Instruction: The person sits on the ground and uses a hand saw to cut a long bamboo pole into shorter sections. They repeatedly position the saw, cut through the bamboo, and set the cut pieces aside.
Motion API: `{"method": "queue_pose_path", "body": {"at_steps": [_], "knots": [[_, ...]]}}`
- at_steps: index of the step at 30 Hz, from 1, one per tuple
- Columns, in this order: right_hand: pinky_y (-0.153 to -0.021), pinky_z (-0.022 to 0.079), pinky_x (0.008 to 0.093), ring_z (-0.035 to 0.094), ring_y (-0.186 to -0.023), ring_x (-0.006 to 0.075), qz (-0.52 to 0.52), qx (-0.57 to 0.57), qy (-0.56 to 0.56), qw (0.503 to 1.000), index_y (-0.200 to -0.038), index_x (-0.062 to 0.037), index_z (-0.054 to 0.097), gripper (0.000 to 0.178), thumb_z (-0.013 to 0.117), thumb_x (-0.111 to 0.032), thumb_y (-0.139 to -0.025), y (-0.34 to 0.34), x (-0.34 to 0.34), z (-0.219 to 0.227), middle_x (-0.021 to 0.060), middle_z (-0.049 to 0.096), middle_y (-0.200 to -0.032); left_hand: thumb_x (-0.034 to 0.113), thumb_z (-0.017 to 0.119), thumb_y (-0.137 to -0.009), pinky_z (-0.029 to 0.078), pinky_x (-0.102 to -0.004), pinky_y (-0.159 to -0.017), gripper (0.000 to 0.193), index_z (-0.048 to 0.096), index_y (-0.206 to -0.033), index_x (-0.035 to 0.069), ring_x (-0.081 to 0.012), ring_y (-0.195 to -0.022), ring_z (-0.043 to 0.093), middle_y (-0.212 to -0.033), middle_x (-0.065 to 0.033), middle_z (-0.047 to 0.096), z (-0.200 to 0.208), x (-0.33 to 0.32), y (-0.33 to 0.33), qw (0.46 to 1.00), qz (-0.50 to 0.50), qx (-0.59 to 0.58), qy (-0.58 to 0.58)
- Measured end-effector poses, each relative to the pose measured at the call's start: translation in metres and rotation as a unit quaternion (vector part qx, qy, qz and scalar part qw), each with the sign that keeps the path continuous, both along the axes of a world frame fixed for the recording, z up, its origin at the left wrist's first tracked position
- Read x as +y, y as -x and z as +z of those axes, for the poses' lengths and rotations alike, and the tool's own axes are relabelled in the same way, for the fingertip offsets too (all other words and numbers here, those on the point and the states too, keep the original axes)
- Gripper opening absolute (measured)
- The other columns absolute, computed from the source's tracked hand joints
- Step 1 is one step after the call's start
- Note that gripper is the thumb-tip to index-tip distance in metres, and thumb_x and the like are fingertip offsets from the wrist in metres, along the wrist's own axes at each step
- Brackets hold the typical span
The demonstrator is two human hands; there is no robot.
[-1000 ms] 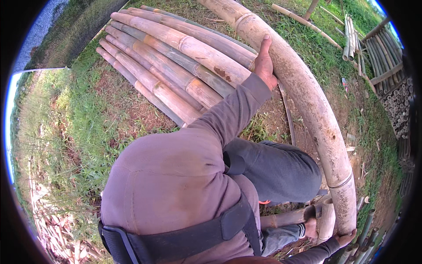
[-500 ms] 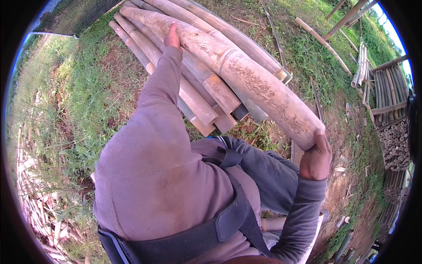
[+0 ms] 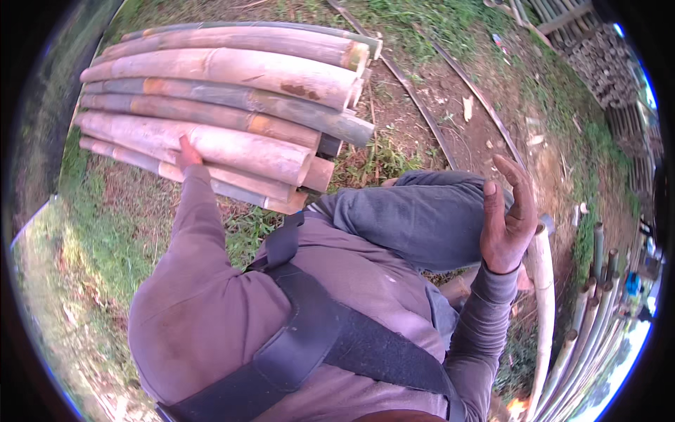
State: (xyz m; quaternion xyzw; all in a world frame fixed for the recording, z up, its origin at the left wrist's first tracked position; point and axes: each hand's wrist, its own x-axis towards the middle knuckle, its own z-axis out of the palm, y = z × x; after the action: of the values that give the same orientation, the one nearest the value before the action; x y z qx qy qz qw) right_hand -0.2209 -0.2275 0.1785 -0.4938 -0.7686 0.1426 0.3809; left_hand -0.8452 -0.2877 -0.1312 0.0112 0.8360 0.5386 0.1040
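A pale, pinkish bamboo pole (image 3: pixel 246 149) lies along the near side of a pile of cut bamboo poles (image 3: pixel 281 69). My left hand (image 3: pixel 188 153) grips this pole near its middle; the thumb shows against its side, while the other fingers are hidden. Away from the pile, to the right, my right hand (image 3: pixel 508 228) is raised in the air with nothing in it. Its thumb and fingers are apart and loosely curved. Below the right hand, my bent leg (image 3: pixel 415 214) in dark trousers sits between it and the pile.
A long pale bamboo pole (image 3: pixel 543 302) stands just right of my right forearm. Several greenish poles (image 3: pixel 590 337) lean together at the lower right. Two thin dark strips (image 3: pixel 478 91) lie on the ground beyond the pile. Stacked bamboo (image 3: pixel 605 67) fills the far right.
The pale pole has come down onto the near side of the pile. My right hand has let go of its end and opened. The view has swung to the right.
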Motion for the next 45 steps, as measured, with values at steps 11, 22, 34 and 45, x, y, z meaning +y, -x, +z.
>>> {"method": "queue_pose_path", "body": {"at_steps": [11,22,34,45], "knots": [[-0.088,0.056,0.0323,0.071,-0.094,0.0145,-0.445,0.228,0.200,0.843,-0.116,0.0059,0.077,0.031,0.074,-0.021,-0.101,-0.191,-0.138,-0.200,0.0092,0.079,-0.102,0.026,0.069,-0.108,0.053,-0.0404,-0.103,0.029,0.078,-0.117,0.000,-0.0284,-0.111,0.070,-0.116,-0.0141,0.076,0.149,0.247,-0.233,0.785,-0.467,0.376,-0.154],[-0.096,0.055,0.0535,0.070,-0.112,0.0433,-0.475,0.137,0.296,0.817,-0.112,-0.0045,0.073,0.030,0.069,-0.030,-0.098,-0.152,-0.170,-0.256,0.0215,0.074,-0.119,0.034,0.082,-0.092,0.057,-0.0447,-0.096,0.061,0.064,-0.143,0.007,-0.0330,-0.110,0.072,-0.116,-0.0186,0.074,0.298,0.239,-0.691,0.052,-0.929,0.355,-0.086],[-0.089,0.057,0.0531,0.074,-0.100,0.0421,-0.507,0.222,0.305,0.775,-0.121,-0.0054,0.072,0.035,0.072,-0.032,-0.098,-0.178,-0.184,-0.305,0.0199,0.078,-0.103,0.068,0.094,-0.063,0.052,-0.0504,-0.114,0.144,0.018,-0.172,0.013,-0.0423,-0.137,0.061,-0.148,-0.0270,0.062,0.170,0.155,-1.005,0.000,-0.820,0.573,0.000],[-0.088,0.058,0.0547,0.075,-0.101,0.0438,-0.525,0.224,0.345,0.745,-0.121,-0.0044,0.072,0.038,0.071,-0.036,-0.100,-0.197,-0.178,-0.308,0.0228,0.078,-0.105,0.053,0.097,-0.064,0.057,-0.0494,-0.103,0.128,0.035,-0.163,0.001,-0.0445,-0.120,0.072,-0.127,-0.0289,0.072,0.181,0.181,-0.969,-0.037,-0.910,0.412,0.025]]}}
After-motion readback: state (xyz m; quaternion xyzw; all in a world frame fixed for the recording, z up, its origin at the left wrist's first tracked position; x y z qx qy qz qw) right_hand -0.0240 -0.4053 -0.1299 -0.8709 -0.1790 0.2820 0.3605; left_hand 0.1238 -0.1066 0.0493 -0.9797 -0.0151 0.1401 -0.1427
